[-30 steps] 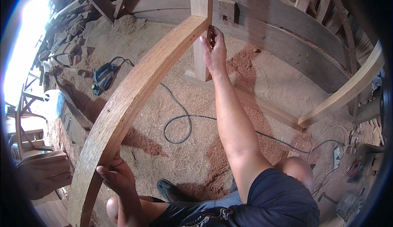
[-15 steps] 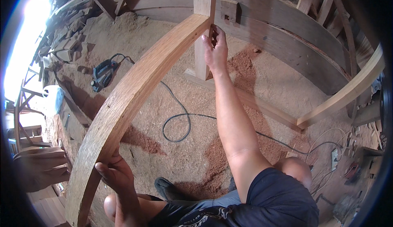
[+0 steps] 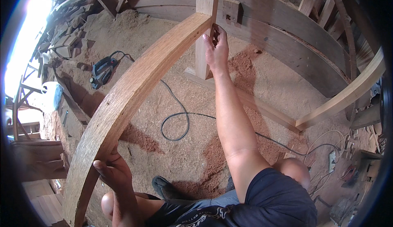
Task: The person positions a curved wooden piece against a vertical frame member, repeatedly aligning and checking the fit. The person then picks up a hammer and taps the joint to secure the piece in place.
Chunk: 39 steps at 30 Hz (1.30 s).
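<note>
A long curved wooden beam (image 3: 135, 96) arcs from the lower left up to an upright wooden post (image 3: 206, 5). My left hand (image 3: 111, 170) grips the beam's near end from below, fingers wrapped on its edge. My right hand (image 3: 217, 46) reaches out at arm's length to the joint where the beam's far end meets the post. Its fingers are pinched together against that corner. Whether they hold something small is too fine to tell.
The sawdust floor carries a looped black cable (image 3: 176, 122) and a blue power tool (image 3: 102, 71). A curved plank wall (image 3: 286, 38) runs behind the post, and a second curved beam (image 3: 348, 96) stands at right. A power strip (image 3: 332, 159) lies at lower right and scrap wood (image 3: 65, 42) is piled at left.
Both hands stay where they were on the beam and at the joint. My left hand has only crept slightly along the beam's edge.
</note>
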Tool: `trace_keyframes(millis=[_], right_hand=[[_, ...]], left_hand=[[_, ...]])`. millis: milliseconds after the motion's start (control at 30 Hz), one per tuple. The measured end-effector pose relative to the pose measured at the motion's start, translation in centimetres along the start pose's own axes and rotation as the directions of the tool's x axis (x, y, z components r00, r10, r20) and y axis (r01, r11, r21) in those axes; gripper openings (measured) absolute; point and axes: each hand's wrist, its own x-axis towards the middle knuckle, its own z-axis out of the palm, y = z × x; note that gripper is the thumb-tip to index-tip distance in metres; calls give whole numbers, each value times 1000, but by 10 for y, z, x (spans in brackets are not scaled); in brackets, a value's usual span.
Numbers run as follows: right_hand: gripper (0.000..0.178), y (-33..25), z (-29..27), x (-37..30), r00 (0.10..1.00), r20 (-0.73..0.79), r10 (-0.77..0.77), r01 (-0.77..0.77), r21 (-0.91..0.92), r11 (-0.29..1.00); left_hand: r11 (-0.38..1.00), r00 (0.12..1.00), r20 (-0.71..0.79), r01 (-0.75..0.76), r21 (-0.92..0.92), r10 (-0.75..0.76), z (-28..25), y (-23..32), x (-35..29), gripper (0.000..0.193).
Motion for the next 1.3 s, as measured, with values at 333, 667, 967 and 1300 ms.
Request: trace_keyframes(millis=[333, 667, 967, 1300], right_hand=[[55, 1, 0, 0, 1000, 0, -2, 2, -16, 1000], [57, 3, 0, 0, 1000, 2, 10, -10, -22, 1000], [57, 4, -1, 1, 1000, 5, -3, 3, -14, 1000], [56, 0, -1, 1, 1000, 11, 7, -6, -40, 999]], left_hand=[[1000, 999, 34, 4, -18, -4, 0, 2, 1, 67], [1000, 999, 38, 2, -15, -1, 3, 2, 3, 65], [1000, 1000, 5, 12, 15, -12, 4, 2, 1, 70], [1000, 1000, 5, 5, 15, -5, 5, 2, 3, 70]])
